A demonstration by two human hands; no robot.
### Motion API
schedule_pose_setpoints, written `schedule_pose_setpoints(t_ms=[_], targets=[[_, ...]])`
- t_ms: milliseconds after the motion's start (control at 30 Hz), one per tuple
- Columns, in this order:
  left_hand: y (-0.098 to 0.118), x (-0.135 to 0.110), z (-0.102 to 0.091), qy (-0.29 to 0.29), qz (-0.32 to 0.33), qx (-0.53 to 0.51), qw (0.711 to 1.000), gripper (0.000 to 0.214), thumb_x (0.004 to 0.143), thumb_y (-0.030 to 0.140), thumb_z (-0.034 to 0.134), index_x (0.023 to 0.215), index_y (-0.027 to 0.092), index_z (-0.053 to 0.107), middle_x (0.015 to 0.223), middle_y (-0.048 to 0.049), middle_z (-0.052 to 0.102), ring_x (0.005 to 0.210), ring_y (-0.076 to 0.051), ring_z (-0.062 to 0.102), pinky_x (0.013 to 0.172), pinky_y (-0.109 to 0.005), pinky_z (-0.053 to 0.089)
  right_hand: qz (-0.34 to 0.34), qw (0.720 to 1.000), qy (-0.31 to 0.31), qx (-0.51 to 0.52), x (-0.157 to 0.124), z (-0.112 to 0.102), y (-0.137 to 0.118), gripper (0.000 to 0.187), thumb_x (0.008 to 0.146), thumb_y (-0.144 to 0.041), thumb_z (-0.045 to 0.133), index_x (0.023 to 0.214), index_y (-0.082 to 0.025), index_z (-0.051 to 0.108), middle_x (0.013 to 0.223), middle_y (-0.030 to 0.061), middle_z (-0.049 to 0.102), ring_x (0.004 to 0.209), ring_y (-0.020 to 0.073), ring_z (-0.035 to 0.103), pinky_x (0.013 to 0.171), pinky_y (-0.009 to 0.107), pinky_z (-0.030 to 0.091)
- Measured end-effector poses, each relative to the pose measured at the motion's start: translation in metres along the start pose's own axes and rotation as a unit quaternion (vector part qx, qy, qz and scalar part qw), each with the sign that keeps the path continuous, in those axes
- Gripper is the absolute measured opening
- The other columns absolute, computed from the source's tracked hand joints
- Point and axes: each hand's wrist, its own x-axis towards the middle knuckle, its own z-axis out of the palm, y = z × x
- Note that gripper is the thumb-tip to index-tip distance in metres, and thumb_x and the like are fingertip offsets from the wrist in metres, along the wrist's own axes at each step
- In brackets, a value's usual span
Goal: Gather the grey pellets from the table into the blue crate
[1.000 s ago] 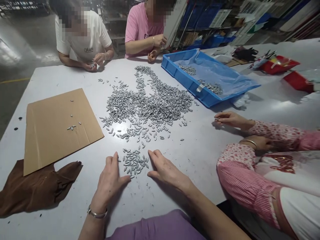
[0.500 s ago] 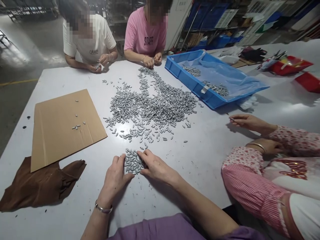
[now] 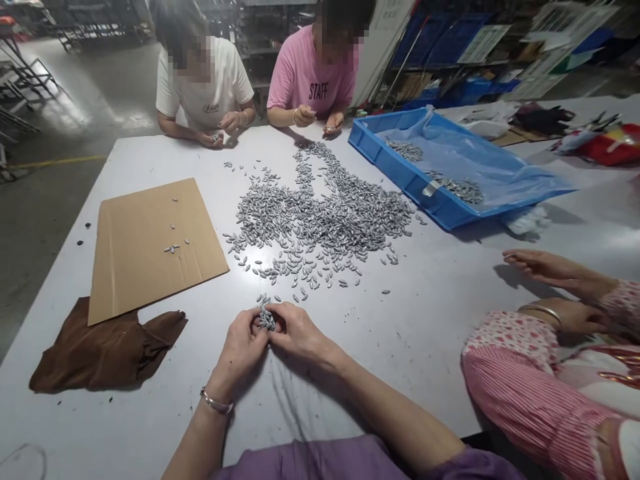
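A small clump of grey, shiny, spindle-shaped pieces (image 3: pixel 267 321) is gathered on the white table (image 3: pixel 350 373) in front of me. My left hand (image 3: pixel 241 347) curls around its left side, and my right hand (image 3: pixel 303 335) closes in from the other side, so the clump is squeezed between my fingers. A few pieces stick out beyond the fingertips. Just past my hands spreads a large pile of the same pieces (image 3: pixel 345 217), with loose ones scattered along its near edge.
On the left, a cardboard sheet (image 3: pixel 150 273) bearing several pieces overlaps a brown cloth (image 3: pixel 107 353). A blue tray (image 3: pixel 400 180) with a plastic liner and more pieces stands at the back right. Co-workers sit opposite; another person's hands (image 3: pixel 555 267) rest at the right.
My hands have drawn together, and the flat patch of pieces between them is now a tight clump. The view has swung slightly left. At the right, the co-worker's fingers have straightened.
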Motion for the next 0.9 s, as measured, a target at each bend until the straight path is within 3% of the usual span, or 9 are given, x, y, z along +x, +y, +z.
schedule_pose_setpoints(t_ms=[200,367,433,500,567,633,733,833,900], targets=[[-0.002,-0.004,0.005,-0.02,-0.066,-0.066,0.995,0.035,0.09,0.052,0.061,0.094,0.018,0.067,0.073,-0.0039,0.068,0.057,-0.016,0.06,0.056,-0.029,0.047,0.052,0.996,-0.019,0.071,0.003,0.001,-0.015,0.031,0.078,-0.016,0.064,0.109,-0.017,0.062,0.076,-0.003,0.056,0.069,0.0127,0.053,0.064,0.025,0.044],[-0.007,-0.003,0.011,0.03,-0.099,-0.173,0.98,0.046,0.085,0.065,0.063,0.079,0.021,0.057,0.054,0.0055,0.053,0.044,-0.01,0.045,0.044,-0.023,0.036,0.049,0.994,-0.047,0.081,0.008,0.001,-0.029,0.028,0.076,-0.012,0.063,0.102,-0.018,0.058,0.071,-0.0052,0.053,0.064,0.0122,0.051,0.059,0.024,0.042],[-0.005,-0.002,0.014,0.074,-0.109,-0.269,0.954,0.046,0.081,0.063,0.07,0.075,0.02,0.055,0.057,0.0064,0.053,0.047,-0.009,0.045,0.046,-0.022,0.036,0.003,0.998,-0.03,0.057,0.007,0.005,-0.035,0.026,0.076,-0.01,0.062,0.1,-0.019,0.057,0.076,-0.0033,0.053,0.068,0.0135,0.052,0.062,0.025,0.043],[-0.002,-0.001,0.016,0.104,-0.138,-0.394,0.903,0.041,0.076,0.053,0.078,0.072,0.019,0.056,0.063,0.0057,0.056,0.056,-0.009,0.051,0.055,-0.022,0.044,-0.058,0.998,-0.014,0.015,0.003,0.011,-0.043,0.026,0.078,-0.008,0.059,0.101,-0.019,0.056,0.086,0.0009,0.056,0.077,0.016,0.054,0.069,0.028,0.047],[0.0,0.0,0.016,0.101,-0.182,-0.497,0.843,0.032,0.072,0.039,0.082,0.07,0.017,0.058,0.067,0.0047,0.057,0.064,-0.01,0.056,0.064,-0.022,0.049,-0.108,0.994,-0.006,-0.027,-0.002,0.015,-0.053,0.029,0.082,-0.006,0.054,0.108,-0.018,0.056,0.097,0.0056,0.056,0.085,0.0186,0.055,0.076,0.031,0.05],[0.001,0.001,0.014,0.079,-0.215,-0.549,0.804,0.025,0.07,0.028,0.079,0.066,0.017,0.057,0.066,0.0041,0.056,0.063,-0.01,0.055,0.065,-0.022,0.051,-0.141,0.989,-0.011,-0.039,-0.006,0.017,-0.062,0.032,0.086,-0.005,0.052,0.115,-0.017,0.055,0.105,0.0091,0.056,0.092,0.0205,0.056,0.08,0.034,0.052],[-0.001,0.003,0.009,0.052,-0.238,-0.574,0.782,0.014,0.071,0.017,0.07,0.065,0.016,0.057,0.063,0.0029,0.053,0.056,-0.009,0.053,0.054,-0.02,0.048,-0.176,0.984,0.001,0.015,-0.007,0.011,-0.067,0.036,0.088,-0.008,0.058,0.122,-0.02,0.056,0.112,0.0098,0.059,0.1,0.021,0.058,0.088,0.036,0.054],[0.001,0.003,0.003,0.028,-0.259,-0.597,0.759,0.006,0.078,0.014,0.063,0.072,0.013,0.062,0.066,-0.0002,0.055,0.049,-0.007,0.047,0.04,-0.017,0.037,-0.172,0.98,0.083,0.058,-0.005,-0.006,-0.055,0.029,0.093,-0.015,0.059,0.121,-0.021,0.059,0.107,0.0083,0.062,0.092,0.019,0.062,0.084,0.035,0.056],[0.004,0.004,-0.003,0.026,-0.249,-0.626,0.738,0.01,0.083,0.014,0.057,0.075,0.013,0.063,0.067,-0.0015,0.056,0.048,-0.008,0.046,0.037,-0.017,0.033,-0.133,0.98,0.142,0.045,-0.007,-0.02,-0.038,0.022,0.096,-0.021,0.055,0.117,-0.019,0.062,0.103,0.0088,0.065,0.084,0.0182,0.063,0.078,0.035,0.056]])
